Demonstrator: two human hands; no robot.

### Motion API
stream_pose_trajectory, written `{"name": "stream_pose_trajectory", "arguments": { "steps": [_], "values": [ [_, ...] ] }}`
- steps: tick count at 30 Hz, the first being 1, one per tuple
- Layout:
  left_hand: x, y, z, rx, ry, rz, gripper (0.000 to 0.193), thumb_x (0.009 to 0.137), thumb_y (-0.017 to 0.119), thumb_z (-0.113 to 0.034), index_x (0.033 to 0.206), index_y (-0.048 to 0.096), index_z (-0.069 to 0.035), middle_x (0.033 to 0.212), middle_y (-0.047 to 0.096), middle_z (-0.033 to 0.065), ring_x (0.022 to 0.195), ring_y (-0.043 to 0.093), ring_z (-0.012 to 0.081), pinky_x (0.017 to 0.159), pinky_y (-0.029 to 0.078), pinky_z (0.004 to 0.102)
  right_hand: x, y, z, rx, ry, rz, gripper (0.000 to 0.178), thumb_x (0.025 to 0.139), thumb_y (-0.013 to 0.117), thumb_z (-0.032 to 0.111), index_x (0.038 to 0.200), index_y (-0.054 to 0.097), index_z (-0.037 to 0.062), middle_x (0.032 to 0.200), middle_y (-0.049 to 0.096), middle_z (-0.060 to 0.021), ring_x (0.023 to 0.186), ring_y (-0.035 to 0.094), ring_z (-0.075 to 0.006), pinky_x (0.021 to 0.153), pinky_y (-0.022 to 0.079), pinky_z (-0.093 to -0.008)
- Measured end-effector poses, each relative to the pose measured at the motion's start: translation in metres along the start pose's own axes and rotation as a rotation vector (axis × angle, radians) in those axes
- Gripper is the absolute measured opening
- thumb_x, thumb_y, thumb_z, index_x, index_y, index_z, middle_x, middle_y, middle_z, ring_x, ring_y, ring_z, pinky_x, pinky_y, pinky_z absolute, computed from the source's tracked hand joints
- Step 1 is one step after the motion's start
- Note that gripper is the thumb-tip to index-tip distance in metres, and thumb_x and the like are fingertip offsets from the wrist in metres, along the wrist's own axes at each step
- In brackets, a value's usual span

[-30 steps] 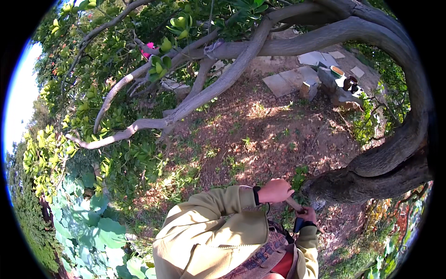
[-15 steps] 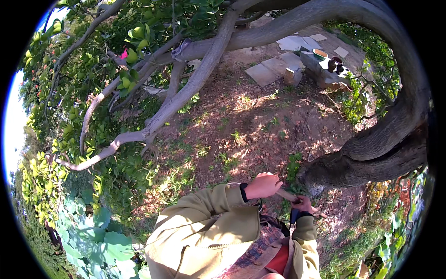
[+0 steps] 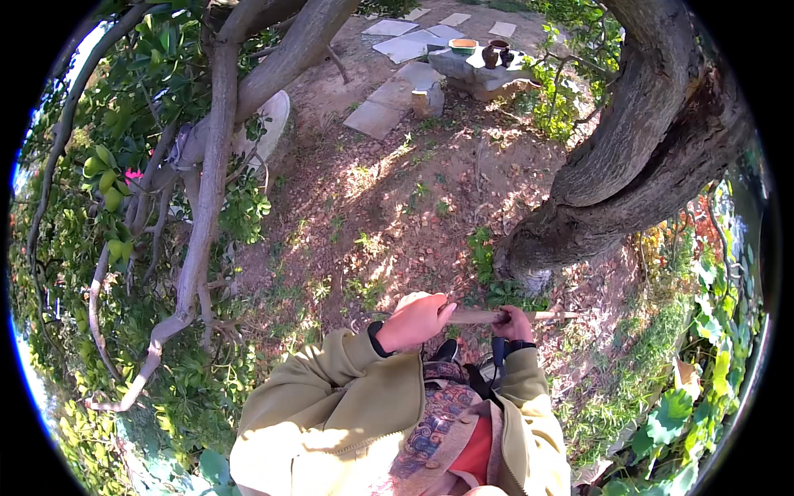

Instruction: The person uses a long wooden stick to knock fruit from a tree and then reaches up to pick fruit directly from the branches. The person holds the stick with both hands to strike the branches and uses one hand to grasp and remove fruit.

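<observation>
A pale wooden stick (image 3: 477, 317), perhaps a tool handle, runs nearly level in front of my body. My left hand (image 3: 413, 320) is closed round its left part, the thumb lying along the wood. Farther right, my right hand (image 3: 514, 323) grips the same stick. The thinner right end sticks out past that hand over the ground. To the left of my left hand only a short, dim bit of it shows, so what that end carries cannot be made out. Both sleeves are olive, and a dark strap hangs by my right wrist.
A thick leaning tree trunk (image 3: 612, 190) stands ahead on the right. Grey branches (image 3: 217, 157) with green fruit hang at the left. Leaf litter and weeds cover the soil. Farther off are paving slabs (image 3: 385, 116) and a large rock (image 3: 484, 76) bearing an orange-rimmed planter (image 3: 463, 47) and dark pots (image 3: 491, 56).
The view has swung, so trunk and branches sit farther left. The stick has gone from slanting down rightward to nearly level, and my hands are wider apart on it.
</observation>
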State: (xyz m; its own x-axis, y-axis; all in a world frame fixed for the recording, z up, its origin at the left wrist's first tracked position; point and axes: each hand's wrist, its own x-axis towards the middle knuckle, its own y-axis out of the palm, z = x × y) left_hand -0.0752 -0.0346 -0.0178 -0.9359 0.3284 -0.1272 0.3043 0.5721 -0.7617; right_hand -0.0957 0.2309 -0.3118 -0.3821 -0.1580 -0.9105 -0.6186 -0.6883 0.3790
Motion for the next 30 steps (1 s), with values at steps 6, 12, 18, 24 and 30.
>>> {"name": "stream_pose_trajectory", "arguments": {
  "steps": [6, 12, 18, 24, 30],
  "values": [
    [-0.004, 0.001, 0.017, 0.079, 0.032, 0.124, 0.032, 0.093, 0.054, -0.028, 0.075, 0.055, -0.002, 0.066, 0.055, 0.0199, 0.063, 0.055, 0.0372, 0.058, 0.042, 0.0451, -0.006, -0.003, -0.023, 0.148, -0.045, 0.096, 0.014, 0.086, 0.063, 0.018, 0.076, 0.056, 0.0116, 0.068, 0.054, -0.0025, 0.066, 0.055, -0.0207, 0.068, 0.049, -0.0442],
    [-0.013, 0.000, 0.043, 0.012, 0.018, 0.271, 0.036, 0.091, 0.057, -0.036, 0.077, 0.055, -0.003, 0.064, 0.055, 0.0168, 0.061, 0.056, 0.0362, 0.058, 0.044, 0.0443, 0.004, -0.001, -0.050, 0.207, -0.090, 0.134, 0.013, 0.089, 0.060, 0.020, 0.080, 0.058, 0.0107, 0.070, 0.058, -0.0023, 0.065, 0.057, -0.0199, 0.068, 0.050, -0.0402],
    [-0.006, -0.003, 0.031, 0.058, 0.019, 0.376, 0.034, 0.089, 0.062, -0.036, 0.084, 0.057, -0.002, 0.066, 0.057, 0.0172, 0.062, 0.057, 0.0336, 0.058, 0.044, 0.0434, -0.006, -0.001, -0.049, 0.231, -0.135, 0.211, 0.012, 0.092, 0.054, 0.017, 0.098, 0.056, 0.0064, 0.089, 0.063, -0.0066, 0.081, 0.062, -0.0251, 0.080, 0.053, -0.0455],
    [-0.013, -0.002, 0.022, -0.002, -0.074, 0.423, 0.029, 0.088, 0.066, -0.027, 0.092, 0.059, 0.000, 0.074, 0.061, 0.0166, 0.064, 0.059, 0.0286, 0.061, 0.046, 0.0389, -0.018, -0.001, -0.046, 0.136, -0.119, 0.197, 0.020, 0.092, 0.052, 0.021, 0.089, 0.056, 0.0022, 0.080, 0.066, -0.0136, 0.065, 0.065, -0.0292, 0.054, 0.054, -0.0434],
    [-0.009, 0.000, 0.019, 0.110, 0.028, 0.518, 0.030, 0.085, 0.068, -0.025, 0.098, 0.062, 0.001, 0.071, 0.063, 0.0163, 0.063, 0.061, 0.0277, 0.060, 0.046, 0.0385, 0.039, -0.020, -0.050, 0.335, -0.163, 0.169, 0.012, 0.090, 0.054, 0.013, 0.085, 0.052, 0.0030, 0.079, 0.060, -0.0103, 0.074, 0.063, -0.0294, 0.076, 0.054, -0.0501]
  ]
}}
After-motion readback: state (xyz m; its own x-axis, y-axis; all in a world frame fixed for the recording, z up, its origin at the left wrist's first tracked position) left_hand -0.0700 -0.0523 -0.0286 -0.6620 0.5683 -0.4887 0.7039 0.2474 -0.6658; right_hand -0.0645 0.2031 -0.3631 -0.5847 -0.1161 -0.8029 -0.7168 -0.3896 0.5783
